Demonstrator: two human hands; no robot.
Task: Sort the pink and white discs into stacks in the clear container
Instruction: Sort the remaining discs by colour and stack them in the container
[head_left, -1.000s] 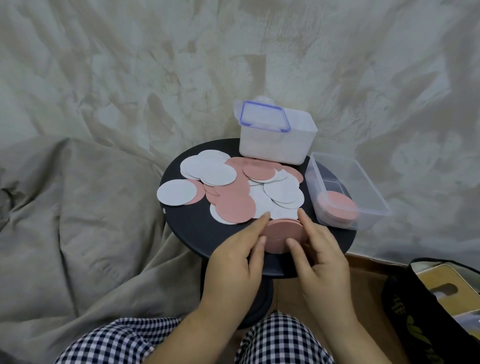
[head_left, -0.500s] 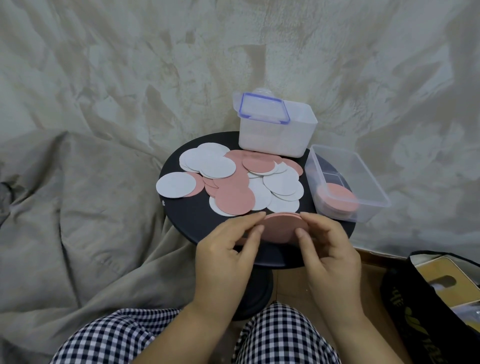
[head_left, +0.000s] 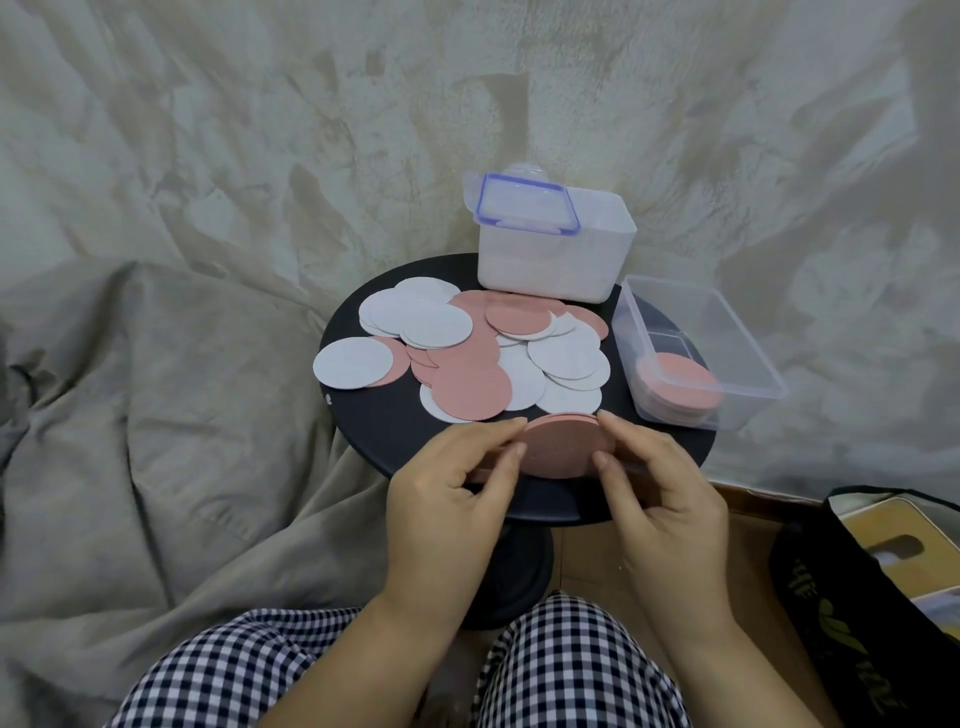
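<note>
Two knees in black-and-white checked trousers (head_left: 571, 670) fill the near edge of the view, and just beyond them both hands meet over the near rim of a small round black table (head_left: 374, 441). The left hand (head_left: 447, 499) and the right hand (head_left: 665, 499) together grip a small stack of pink discs (head_left: 563, 444), held tilted up on edge, the left fingertips (head_left: 511, 426) pinching its left side and the right fingertips (head_left: 605, 415) its right side. Farther in, loose pink and white discs (head_left: 467, 353) lie overlapping across the middle of the tabletop: one large pink disc (head_left: 470, 389) sits on top near the centre, a white disc (head_left: 353, 364) lies at the far left edge, and a cluster of white ones lies to the right. On the right side of the table stands the open clear container (head_left: 748, 343), overhanging the rim, with a stack of pink discs (head_left: 680, 384) lying flat in its near end; the far end shows only the dark table through its floor. At the far edge of the table sits a frosted white box (head_left: 550, 260) with a blue-trimmed lid (head_left: 524, 208) resting tilted on top. A rumpled beige cloth (head_left: 182, 260) covers everything behind and to the left, and a dark bag (head_left: 857, 597) sits at the near right.
</note>
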